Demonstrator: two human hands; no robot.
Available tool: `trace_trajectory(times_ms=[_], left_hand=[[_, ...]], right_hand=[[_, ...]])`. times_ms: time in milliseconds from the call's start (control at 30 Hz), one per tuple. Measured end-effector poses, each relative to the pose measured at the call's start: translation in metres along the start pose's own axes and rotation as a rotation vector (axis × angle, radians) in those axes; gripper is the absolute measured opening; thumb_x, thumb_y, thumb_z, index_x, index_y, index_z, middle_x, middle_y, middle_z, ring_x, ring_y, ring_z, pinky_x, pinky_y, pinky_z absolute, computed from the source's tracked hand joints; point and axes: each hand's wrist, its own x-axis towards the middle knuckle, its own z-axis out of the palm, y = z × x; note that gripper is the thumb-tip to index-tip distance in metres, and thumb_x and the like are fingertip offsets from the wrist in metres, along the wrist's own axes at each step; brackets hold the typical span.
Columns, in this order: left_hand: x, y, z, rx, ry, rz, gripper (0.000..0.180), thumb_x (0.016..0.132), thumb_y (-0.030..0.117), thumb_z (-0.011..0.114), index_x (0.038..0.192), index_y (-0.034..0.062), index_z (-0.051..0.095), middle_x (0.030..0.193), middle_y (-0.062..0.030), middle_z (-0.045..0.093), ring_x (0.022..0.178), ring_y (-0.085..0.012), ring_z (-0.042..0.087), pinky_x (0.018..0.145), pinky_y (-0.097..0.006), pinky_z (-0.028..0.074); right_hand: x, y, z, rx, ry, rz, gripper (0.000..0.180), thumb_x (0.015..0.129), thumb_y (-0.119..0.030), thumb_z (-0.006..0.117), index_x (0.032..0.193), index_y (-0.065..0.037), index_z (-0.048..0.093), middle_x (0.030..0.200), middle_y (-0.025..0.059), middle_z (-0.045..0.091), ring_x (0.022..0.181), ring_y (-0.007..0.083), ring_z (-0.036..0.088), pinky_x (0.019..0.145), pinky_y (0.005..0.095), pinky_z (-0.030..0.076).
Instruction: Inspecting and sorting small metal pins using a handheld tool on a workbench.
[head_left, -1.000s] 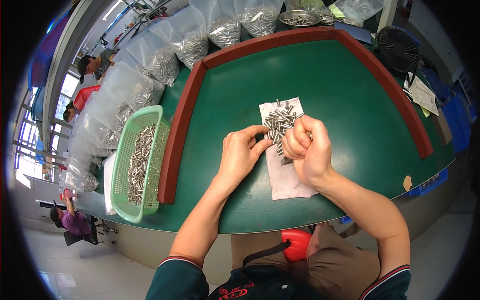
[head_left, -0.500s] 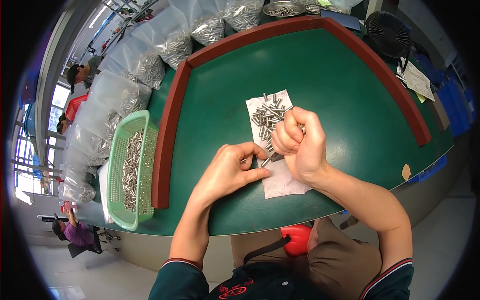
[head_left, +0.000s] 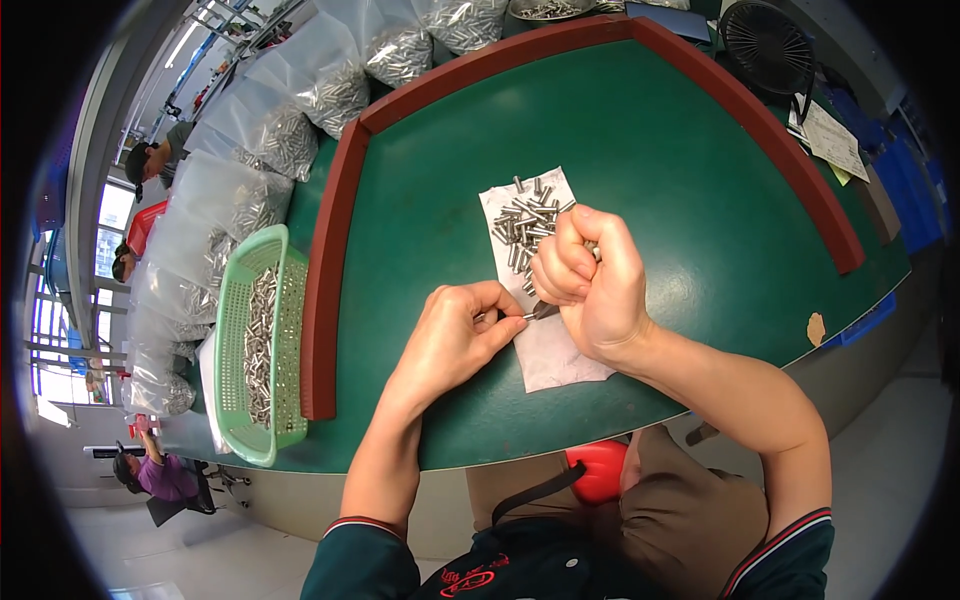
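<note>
A small heap of short metal pins (head_left: pixel 522 225) lies on the upper part of a pale paper sheet (head_left: pixel 565 362) before me. My left hand (head_left: pixel 455 330) is closed in a pinch, thumb and forefinger on a single metal pin (head_left: pixel 529 317) over the paper. Just right of it, my right hand (head_left: pixel 597 280) is a fist around a thin tool with a pointed metal tip (head_left: pixel 545 309), which meets or nearly meets the pinched pin. The fingers hide most of this tool, so its kind is unclear.
A green plastic basket (head_left: pixel 285 428) of pins stands at left, outside the red-brown raised border (head_left: pixel 325 290) of the green table (head_left: pixel 700 230). Clear bags of metal parts (head_left: pixel 335 95) line the far left. A black fan (head_left: pixel 765 50) and papers (head_left: pixel 832 140) are at far right.
My left thumb and forefinger have closed on the pin, which lay between the parted fingertips before. The right fist keeps its grip beside it. The whole view has shifted slightly.
</note>
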Motion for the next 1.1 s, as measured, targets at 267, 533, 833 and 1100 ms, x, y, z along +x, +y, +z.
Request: trace_trajectory(times_ms=[267, 533, 833, 1100], left_hand=[[0.001, -0.003, 0.000, -0.002, -0.003, -0.017, 0.009, 0.071, 0.006, 0.065, 0.073, -0.0018, 0.061, 0.045, -0.0007, 0.035, 0.043, -0.0085, 0.030, 0.042, -0.028, 0.030], [0.002, -0.001, 0.001, 0.005, -0.004, -0.015, 0.009, 0.070, 0.005, 0.066, 0.072, -0.0020, 0.060, 0.045, -0.0009, 0.037, 0.043, -0.0086, 0.032, 0.043, -0.028, 0.030], [0.005, -0.010, -0.015, -0.646, -0.025, -0.079, 0.014, 0.082, 0.014, 0.058, 0.085, 0.0016, 0.054, 0.070, 0.0000, 0.050, 0.056, -0.0017, 0.036, 0.047, -0.016, 0.029], [0.012, -0.030, -0.019, -1.448, -0.212, -0.157, 0.012, 0.086, 0.012, 0.054, 0.092, 0.0032, 0.050, 0.082, -0.0056, 0.051, 0.057, -0.0038, 0.034, 0.047, -0.016, 0.029]], right_hand=[[-0.001, -0.001, 0.001, -0.005, 0.009, -0.011, 0.037, 0.084, -0.021, 0.034, 0.049, -0.011, 0.025, 0.041, -0.0009, 0.026, 0.039, 0.0075, 0.018, 0.038, 0.0249, 0.016], [-0.004, 0.002, 0.001, -0.111, 0.003, 0.000, 0.038, 0.086, -0.025, 0.032, 0.050, -0.013, 0.024, 0.041, -0.0028, 0.023, 0.040, 0.0086, 0.016, 0.040, 0.0254, 0.017], [0.001, -0.008, 0.000, -0.062, -0.010, -0.005, 0.039, 0.086, -0.026, 0.031, 0.049, -0.014, 0.024, 0.040, -0.0032, 0.022, 0.039, 0.0086, 0.017, 0.040, 0.0250, 0.018], [0.001, -0.007, 0.003, 0.024, 0.013, -0.015, 0.037, 0.085, -0.022, 0.033, 0.050, -0.013, 0.024, 0.040, -0.0022, 0.023, 0.038, 0.0077, 0.017, 0.038, 0.0248, 0.016]])
